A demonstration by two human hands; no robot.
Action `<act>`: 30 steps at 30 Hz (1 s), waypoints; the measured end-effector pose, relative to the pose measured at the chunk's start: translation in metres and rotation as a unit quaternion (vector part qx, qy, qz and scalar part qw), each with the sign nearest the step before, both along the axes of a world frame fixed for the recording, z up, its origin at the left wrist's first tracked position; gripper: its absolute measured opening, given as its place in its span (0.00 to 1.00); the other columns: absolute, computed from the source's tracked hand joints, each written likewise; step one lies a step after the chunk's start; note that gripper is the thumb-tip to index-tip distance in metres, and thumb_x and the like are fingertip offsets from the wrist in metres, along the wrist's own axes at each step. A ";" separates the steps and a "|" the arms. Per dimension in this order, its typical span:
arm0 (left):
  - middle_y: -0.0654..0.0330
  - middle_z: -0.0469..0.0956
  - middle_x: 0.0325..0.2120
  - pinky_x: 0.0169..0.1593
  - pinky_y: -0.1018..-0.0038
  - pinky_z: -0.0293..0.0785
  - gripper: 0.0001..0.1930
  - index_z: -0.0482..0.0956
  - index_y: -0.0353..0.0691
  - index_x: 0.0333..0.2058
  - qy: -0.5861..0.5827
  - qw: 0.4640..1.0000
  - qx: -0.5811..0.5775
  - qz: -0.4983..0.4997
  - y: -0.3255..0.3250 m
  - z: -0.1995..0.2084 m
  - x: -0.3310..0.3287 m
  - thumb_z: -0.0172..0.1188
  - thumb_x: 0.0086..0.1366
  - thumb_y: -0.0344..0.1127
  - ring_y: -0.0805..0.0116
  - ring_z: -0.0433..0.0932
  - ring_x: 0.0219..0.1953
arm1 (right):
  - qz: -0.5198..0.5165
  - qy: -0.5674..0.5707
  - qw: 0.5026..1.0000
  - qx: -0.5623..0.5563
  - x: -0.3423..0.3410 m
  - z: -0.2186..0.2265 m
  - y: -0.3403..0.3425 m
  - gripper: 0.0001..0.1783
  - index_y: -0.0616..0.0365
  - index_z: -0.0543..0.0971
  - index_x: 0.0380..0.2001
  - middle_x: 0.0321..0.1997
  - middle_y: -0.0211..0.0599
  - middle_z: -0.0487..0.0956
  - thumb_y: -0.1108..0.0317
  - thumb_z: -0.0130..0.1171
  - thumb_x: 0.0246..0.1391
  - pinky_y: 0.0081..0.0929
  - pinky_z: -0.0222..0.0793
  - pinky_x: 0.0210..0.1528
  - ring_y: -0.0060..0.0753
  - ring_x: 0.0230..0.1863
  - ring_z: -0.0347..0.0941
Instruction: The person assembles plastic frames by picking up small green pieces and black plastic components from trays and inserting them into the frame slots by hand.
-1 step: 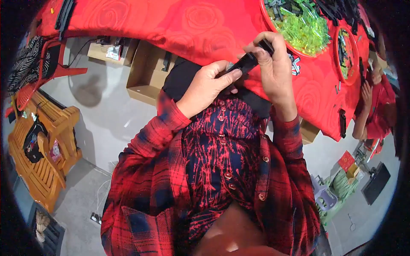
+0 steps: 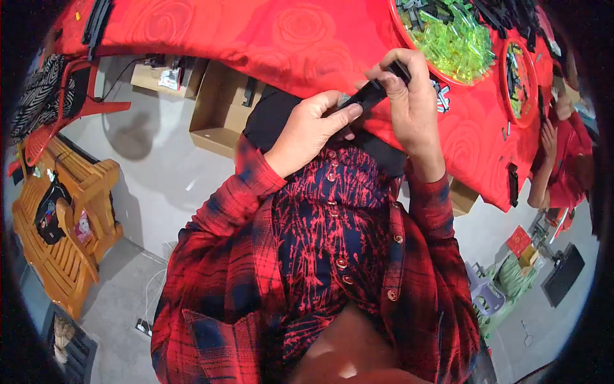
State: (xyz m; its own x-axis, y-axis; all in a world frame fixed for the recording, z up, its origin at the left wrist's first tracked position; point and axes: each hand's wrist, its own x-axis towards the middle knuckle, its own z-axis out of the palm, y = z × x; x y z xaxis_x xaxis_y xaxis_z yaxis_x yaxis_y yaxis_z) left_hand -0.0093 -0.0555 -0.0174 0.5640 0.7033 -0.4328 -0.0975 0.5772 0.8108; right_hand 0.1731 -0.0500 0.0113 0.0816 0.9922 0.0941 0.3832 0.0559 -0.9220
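My left hand pinches the lower end of a glossy black plastic part between thumb and fingers, just off the table's front edge. A small greyish bit shows beside the left fingertips. My right hand is closed around the upper end, its thumb pressed near a raised black end piece. Whether this end is a separate piece I cannot tell. Right of my right hand, a few small grey parts lie on the red cloth.
A red cloth covers the table. Beyond my right hand stands a red-rimmed basket of yellow-green clear parts, then a smaller red basket. Black strips lie far left. A cardboard box sits below. A co-worker's arm is at right.
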 end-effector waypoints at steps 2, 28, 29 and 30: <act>0.67 0.78 0.32 0.39 0.80 0.75 0.12 0.77 0.33 0.45 0.013 1.000 0.011 0.021 -0.001 0.000 0.001 0.56 0.73 0.37 0.79 0.76 0.32 | 0.004 0.026 1.000 0.000 0.003 -0.004 -0.003 0.14 0.60 0.71 0.45 0.33 0.43 0.76 0.64 0.60 0.64 0.31 0.73 0.37 0.36 0.34 0.76; 0.46 0.81 0.47 0.36 0.75 0.81 0.32 0.70 0.33 0.60 -0.146 0.973 -0.120 -0.132 0.020 0.003 -0.014 0.38 0.77 0.57 0.68 0.83 0.35 | -0.045 -0.005 0.999 -0.020 0.015 0.004 -0.001 0.14 0.63 0.75 0.45 0.37 0.34 0.77 0.62 0.54 0.69 0.23 0.70 0.45 0.24 0.40 0.73; 0.46 0.81 0.47 0.36 0.75 0.81 0.31 0.69 0.33 0.61 -0.149 0.971 -0.135 -0.133 0.020 0.001 -0.015 0.38 0.77 0.56 0.68 0.84 0.35 | -0.044 0.010 0.999 -0.023 0.013 0.003 -0.001 0.14 0.63 0.75 0.46 0.37 0.33 0.77 0.62 0.54 0.69 0.23 0.70 0.45 0.24 0.40 0.73; 0.45 0.81 0.48 0.36 0.75 0.82 0.30 0.68 0.33 0.61 -0.151 0.968 -0.149 -0.137 0.020 0.000 -0.016 0.38 0.77 0.55 0.67 0.84 0.35 | -0.045 0.026 0.998 -0.025 0.012 0.003 -0.001 0.14 0.64 0.75 0.46 0.37 0.33 0.77 0.62 0.55 0.69 0.23 0.70 0.45 0.24 0.41 0.73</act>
State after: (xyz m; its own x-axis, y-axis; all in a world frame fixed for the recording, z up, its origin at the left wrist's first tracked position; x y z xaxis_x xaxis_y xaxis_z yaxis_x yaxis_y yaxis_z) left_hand -0.0249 -0.0356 -0.0170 0.8444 0.3790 -0.3786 -0.1146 0.8182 0.5634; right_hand 0.1854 -0.0514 0.0143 0.1750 0.9838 0.0384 0.3365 -0.0231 -0.9414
